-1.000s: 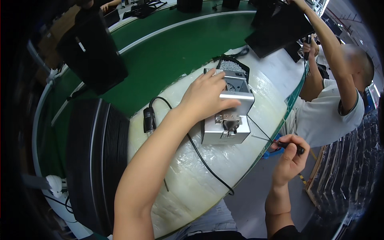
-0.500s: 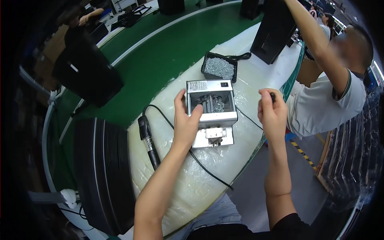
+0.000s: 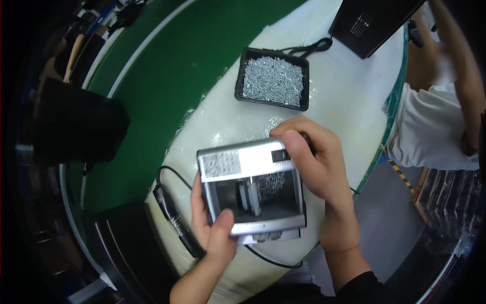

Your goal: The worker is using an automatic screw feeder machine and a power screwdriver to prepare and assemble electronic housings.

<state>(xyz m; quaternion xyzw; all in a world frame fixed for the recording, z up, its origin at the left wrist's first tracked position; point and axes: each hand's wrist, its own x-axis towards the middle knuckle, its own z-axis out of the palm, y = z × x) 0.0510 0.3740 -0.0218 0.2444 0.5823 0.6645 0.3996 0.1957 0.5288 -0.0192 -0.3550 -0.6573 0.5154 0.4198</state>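
Two hands clasp the silver box (image 3: 253, 163): left hand's (image 3: 217, 240) grip on its near-left side, right hand's (image 3: 324, 162) on the far-right corner, dark handle (image 3: 308, 144) tucked alongside. Black screw tray (image 3: 271, 104) lies beyond, long axis crosswise, nearer right hand; right fingers edge into the gap. Corded black tool (image 3: 177, 223) left, on tabletop (image 3: 354, 116).

A tray (image 3: 240, 76) of screws (image 3: 273, 80) lies behind a machine (image 3: 254, 195) between the hands (image 3: 324, 164), a corded tool (image 3: 177, 223) at left.
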